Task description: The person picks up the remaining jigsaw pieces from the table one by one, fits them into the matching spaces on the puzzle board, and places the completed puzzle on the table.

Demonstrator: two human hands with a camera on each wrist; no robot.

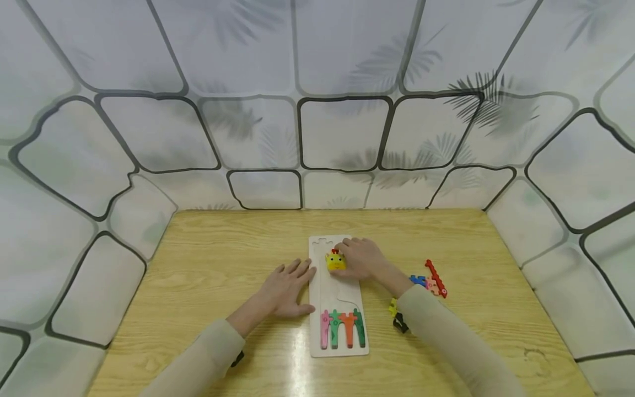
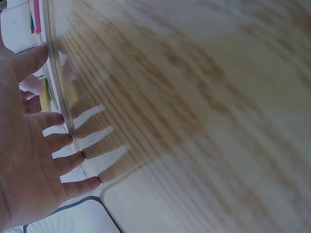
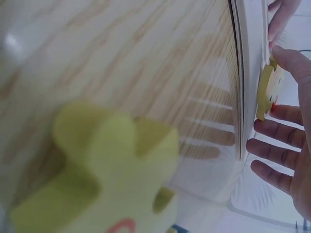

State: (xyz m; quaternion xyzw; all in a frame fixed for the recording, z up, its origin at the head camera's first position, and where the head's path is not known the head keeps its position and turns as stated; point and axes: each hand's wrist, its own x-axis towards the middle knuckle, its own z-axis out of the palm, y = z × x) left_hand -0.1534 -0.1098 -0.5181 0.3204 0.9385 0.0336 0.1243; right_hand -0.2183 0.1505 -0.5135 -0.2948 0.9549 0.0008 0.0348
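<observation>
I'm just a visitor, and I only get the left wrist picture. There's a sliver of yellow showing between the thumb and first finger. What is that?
Observer: The head view shows a yellow piece with a little cartoon face.

Operator: Fun! Is anyone holding it?

Observer: Yes, the right hand grips it above the white board, its thumb and index finger at opposite ends, as the right wrist view shows.

Operator: And the pink strip at my top left, is it part of a set?

Observer: I can't say for sure, but it sits in a row of four on the board, next to a light green piece, an orange piece and a dark green piece.
</observation>
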